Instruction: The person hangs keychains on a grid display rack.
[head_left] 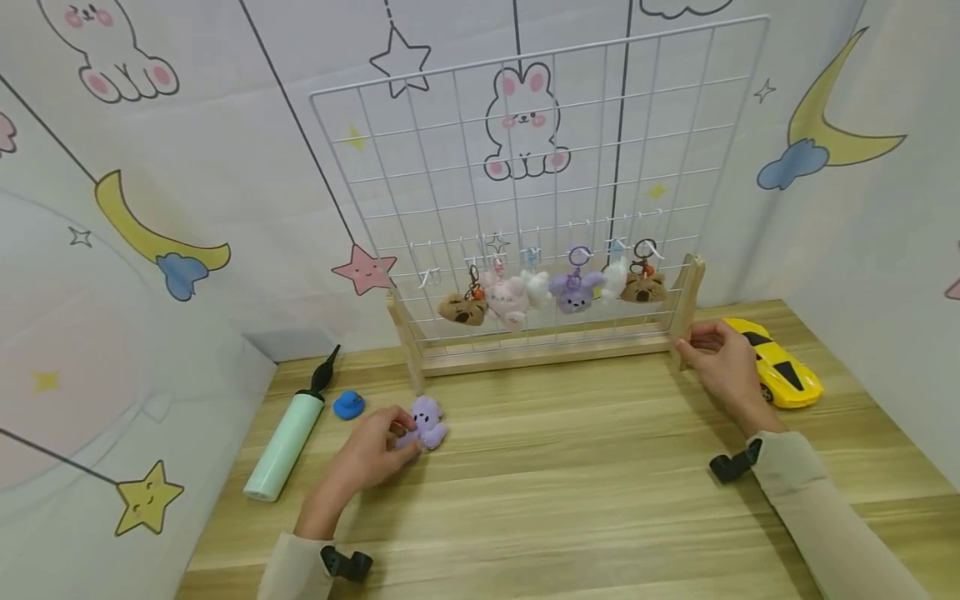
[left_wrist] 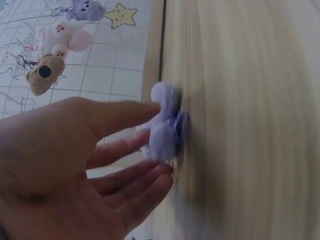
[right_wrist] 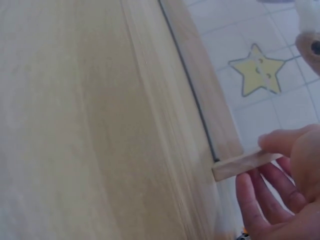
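Note:
My left hand (head_left: 373, 447) has its thumb and index finger at a small purple plush bear charm (head_left: 427, 421), low over the table. In the left wrist view the thumb crosses the blurred purple plush (left_wrist: 162, 142) and the index finger bends against it. My right hand (head_left: 723, 367) pinches the right wooden end post (head_left: 686, 304) of a white wire grid rack (head_left: 540, 179). The right wrist view shows the thumb on one side of this wooden post (right_wrist: 242, 164), the fingers on the other. Plush keychains hang on the grid's hooks, including a purple one (head_left: 575, 293) and a pink one (head_left: 506, 300).
Beyond my right hand lies a yellow toy car (head_left: 783, 371). At the left are a mint-green hand pump (head_left: 285, 450) with a black nozzle and a blue rubber duck (head_left: 348, 405). Brown plush heads (head_left: 462, 309) hang at both ends of the row. A printed cloth backs the wooden table (head_left: 570, 492).

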